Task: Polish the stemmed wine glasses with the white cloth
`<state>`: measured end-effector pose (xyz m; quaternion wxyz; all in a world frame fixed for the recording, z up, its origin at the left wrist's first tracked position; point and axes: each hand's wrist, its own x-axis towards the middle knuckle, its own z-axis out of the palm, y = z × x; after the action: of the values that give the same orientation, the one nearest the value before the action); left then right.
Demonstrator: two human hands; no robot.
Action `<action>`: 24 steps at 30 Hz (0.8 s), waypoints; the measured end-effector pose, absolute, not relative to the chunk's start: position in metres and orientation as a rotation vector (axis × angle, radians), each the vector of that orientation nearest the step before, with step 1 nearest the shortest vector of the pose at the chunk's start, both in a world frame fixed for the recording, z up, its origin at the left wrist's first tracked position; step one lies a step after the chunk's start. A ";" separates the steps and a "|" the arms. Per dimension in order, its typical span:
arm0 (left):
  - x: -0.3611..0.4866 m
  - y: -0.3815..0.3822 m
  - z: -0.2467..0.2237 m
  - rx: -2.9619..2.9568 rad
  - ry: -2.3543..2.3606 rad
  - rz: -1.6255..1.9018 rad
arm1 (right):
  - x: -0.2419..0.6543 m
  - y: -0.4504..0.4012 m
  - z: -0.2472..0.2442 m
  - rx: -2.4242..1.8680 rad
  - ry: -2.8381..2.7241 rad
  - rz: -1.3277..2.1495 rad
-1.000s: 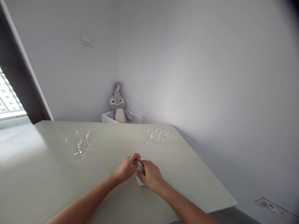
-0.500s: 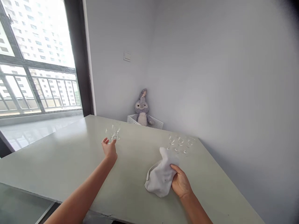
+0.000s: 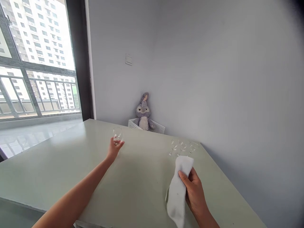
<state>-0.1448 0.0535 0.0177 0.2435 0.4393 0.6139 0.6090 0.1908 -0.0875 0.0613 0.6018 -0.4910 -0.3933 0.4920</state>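
A clear stemmed glass (image 3: 117, 131) stands toward the far left part of the table (image 3: 137, 177). The fingers and thumb of my left hand (image 3: 115, 149) are closed around its lower part, and the stem is mostly hidden. In my right hand (image 3: 195, 190) is a white cloth (image 3: 178, 193), pinched between thumb and fingers and hanging down over the near right of the table. Just beyond the cloth stand three more clear glasses: a left one (image 3: 175, 145), a middle one (image 3: 183, 146) and a right one (image 3: 193, 147). Their bases are partly hard to make out.
Behind the table's far edge a grey plush rabbit (image 3: 143, 115) sits in a white perforated basket (image 3: 159, 127). Grey walls (image 3: 213, 79) enclose the far and right sides. At left is a large window (image 3: 45, 71) with a dark frame.
My left hand has moved a little right and closed around the glass. My right hand has shifted right and nearer with the cloth, which now hangs narrower and more upright.
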 end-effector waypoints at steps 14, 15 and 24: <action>-0.014 -0.021 0.042 2.564 1.178 1.270 | 0.143 -0.063 0.081 -1.094 -1.838 0.289; -0.015 -0.020 0.043 2.593 1.184 1.313 | 0.146 -0.063 0.074 -1.170 -1.775 0.344; -0.026 -0.001 0.048 2.630 1.559 1.383 | 0.191 -0.074 0.038 -1.296 -1.047 1.024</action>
<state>-0.0255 -0.0006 0.0478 -0.1067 0.7792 0.4620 0.4098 0.1909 -0.0741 0.0378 0.5590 -0.5494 -0.4441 0.4341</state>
